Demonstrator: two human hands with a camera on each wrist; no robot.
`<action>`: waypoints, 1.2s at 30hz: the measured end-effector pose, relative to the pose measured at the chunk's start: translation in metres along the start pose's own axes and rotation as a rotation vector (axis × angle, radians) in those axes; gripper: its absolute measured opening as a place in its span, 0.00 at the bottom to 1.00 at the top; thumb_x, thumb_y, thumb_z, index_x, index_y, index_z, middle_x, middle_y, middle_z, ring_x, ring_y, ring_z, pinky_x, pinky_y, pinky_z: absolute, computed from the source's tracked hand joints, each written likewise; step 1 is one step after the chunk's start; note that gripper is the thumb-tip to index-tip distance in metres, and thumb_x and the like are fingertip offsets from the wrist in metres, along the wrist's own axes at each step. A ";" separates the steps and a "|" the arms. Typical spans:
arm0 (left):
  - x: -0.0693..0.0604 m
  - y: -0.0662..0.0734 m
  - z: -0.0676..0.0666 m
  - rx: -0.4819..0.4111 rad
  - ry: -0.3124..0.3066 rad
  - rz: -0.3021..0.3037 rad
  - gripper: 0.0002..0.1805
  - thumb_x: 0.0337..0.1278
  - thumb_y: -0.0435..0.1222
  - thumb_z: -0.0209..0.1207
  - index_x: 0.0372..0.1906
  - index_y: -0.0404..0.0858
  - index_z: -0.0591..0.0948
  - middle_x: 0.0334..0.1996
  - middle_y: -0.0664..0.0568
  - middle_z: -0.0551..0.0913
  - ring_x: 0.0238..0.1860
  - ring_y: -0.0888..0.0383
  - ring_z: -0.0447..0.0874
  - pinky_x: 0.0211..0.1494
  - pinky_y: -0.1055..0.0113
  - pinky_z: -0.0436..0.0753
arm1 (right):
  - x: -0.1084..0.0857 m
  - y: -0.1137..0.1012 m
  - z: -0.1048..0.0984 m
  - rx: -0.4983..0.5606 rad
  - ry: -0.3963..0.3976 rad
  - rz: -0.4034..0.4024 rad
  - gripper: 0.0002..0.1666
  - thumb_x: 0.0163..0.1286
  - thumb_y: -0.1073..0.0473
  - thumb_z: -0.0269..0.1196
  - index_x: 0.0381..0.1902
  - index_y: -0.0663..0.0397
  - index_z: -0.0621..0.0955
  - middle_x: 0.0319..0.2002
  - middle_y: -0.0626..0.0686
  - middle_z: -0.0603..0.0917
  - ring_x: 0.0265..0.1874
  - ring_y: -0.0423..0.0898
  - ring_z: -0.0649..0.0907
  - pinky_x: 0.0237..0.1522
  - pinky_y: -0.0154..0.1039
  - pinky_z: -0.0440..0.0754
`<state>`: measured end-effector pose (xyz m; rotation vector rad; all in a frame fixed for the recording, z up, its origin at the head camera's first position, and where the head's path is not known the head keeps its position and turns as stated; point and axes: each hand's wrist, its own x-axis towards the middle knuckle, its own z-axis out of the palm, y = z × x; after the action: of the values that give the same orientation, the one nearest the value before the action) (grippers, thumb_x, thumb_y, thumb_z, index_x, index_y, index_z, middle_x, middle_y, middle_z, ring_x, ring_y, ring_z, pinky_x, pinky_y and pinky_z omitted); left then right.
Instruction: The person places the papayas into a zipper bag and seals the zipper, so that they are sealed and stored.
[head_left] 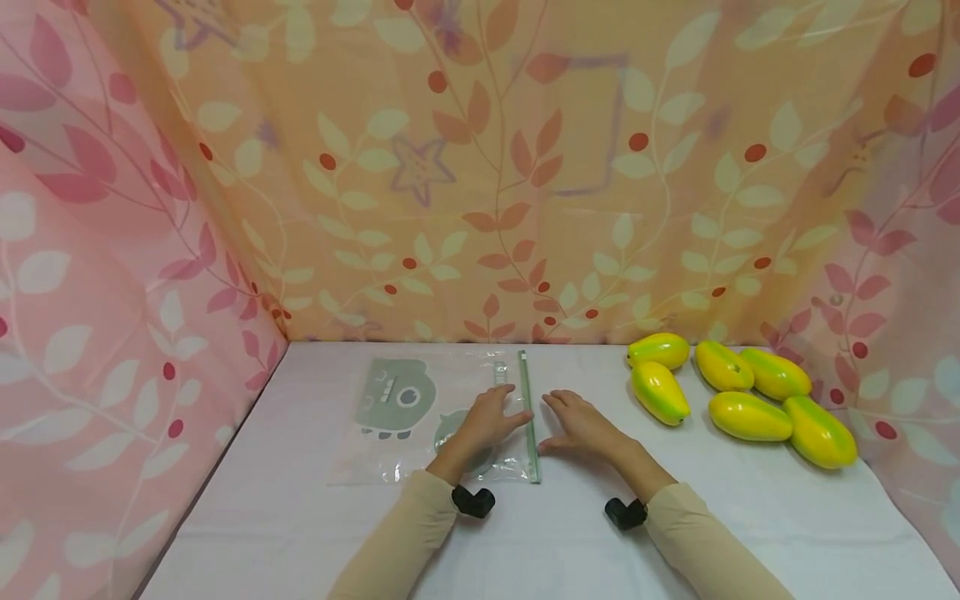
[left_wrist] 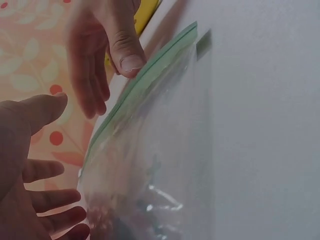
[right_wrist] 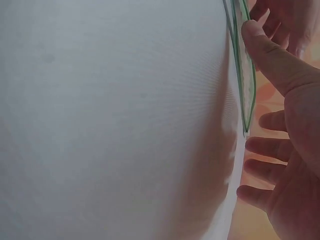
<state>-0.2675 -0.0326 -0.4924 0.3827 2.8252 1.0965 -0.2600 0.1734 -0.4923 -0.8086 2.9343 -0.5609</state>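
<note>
A clear zip bag (head_left: 465,375) with green cartoon prints lies flat on the white table, its green zip edge (head_left: 529,417) facing right. My left hand (head_left: 487,425) is over the bag beside that edge, fingers spread and holding nothing. Just right of the edge is my right hand (head_left: 585,429), its fingers extended and thumb apart. In the left wrist view the zip edge (left_wrist: 142,80) rises between the two hands, near the right thumb. The right wrist view shows the zip mouth (right_wrist: 243,75) slightly parted by the right thumb (right_wrist: 272,55); whether they touch I cannot tell.
Several yellow-green mango-like fruits (head_left: 750,417) lie in a loose group at the table's right side. Patterned leaf-print cloth (head_left: 480,167) hangs behind the white table (head_left: 285,533) and along both sides. Small black wrist cameras (head_left: 474,502) sit on both wrists.
</note>
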 end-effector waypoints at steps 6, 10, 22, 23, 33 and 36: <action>0.001 0.004 0.008 0.019 0.013 -0.066 0.37 0.56 0.52 0.64 0.66 0.38 0.71 0.64 0.40 0.74 0.66 0.42 0.69 0.66 0.47 0.71 | 0.003 0.000 0.003 0.015 -0.037 0.055 0.57 0.49 0.36 0.73 0.68 0.64 0.69 0.67 0.65 0.70 0.67 0.62 0.69 0.67 0.59 0.67; 0.002 0.007 0.010 0.056 0.039 -0.094 0.37 0.54 0.52 0.65 0.66 0.38 0.72 0.62 0.40 0.75 0.64 0.42 0.70 0.65 0.47 0.72 | 0.003 -0.001 0.003 0.014 -0.046 0.062 0.56 0.49 0.35 0.73 0.68 0.62 0.69 0.67 0.64 0.70 0.68 0.62 0.69 0.68 0.59 0.67; 0.000 0.009 0.018 0.156 0.070 -0.079 0.41 0.45 0.53 0.70 0.64 0.38 0.73 0.60 0.42 0.75 0.63 0.44 0.69 0.61 0.48 0.70 | 0.004 -0.004 0.005 0.002 -0.027 0.016 0.54 0.50 0.39 0.74 0.66 0.64 0.70 0.65 0.65 0.72 0.66 0.62 0.70 0.66 0.59 0.68; 0.000 0.009 0.018 0.162 0.070 -0.076 0.41 0.45 0.53 0.70 0.64 0.38 0.73 0.60 0.42 0.75 0.63 0.44 0.69 0.61 0.48 0.70 | 0.005 -0.003 0.006 -0.001 -0.025 0.014 0.54 0.50 0.39 0.74 0.66 0.64 0.70 0.65 0.65 0.72 0.66 0.62 0.70 0.66 0.59 0.68; -0.001 0.007 0.017 0.147 0.065 -0.056 0.38 0.45 0.48 0.69 0.64 0.39 0.73 0.60 0.43 0.75 0.64 0.44 0.68 0.63 0.49 0.70 | 0.008 -0.004 0.007 -0.009 -0.015 -0.052 0.54 0.50 0.37 0.73 0.65 0.67 0.71 0.64 0.64 0.74 0.66 0.65 0.69 0.67 0.61 0.66; -0.001 0.006 0.017 0.141 0.066 -0.050 0.38 0.45 0.47 0.69 0.64 0.39 0.73 0.60 0.43 0.75 0.64 0.44 0.68 0.62 0.49 0.71 | 0.007 -0.005 0.007 -0.008 0.004 -0.088 0.52 0.50 0.38 0.73 0.63 0.69 0.72 0.63 0.66 0.75 0.65 0.67 0.70 0.66 0.63 0.66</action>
<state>-0.2622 -0.0177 -0.5014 0.2900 2.9622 0.9200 -0.2631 0.1633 -0.4971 -0.9431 2.9180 -0.5572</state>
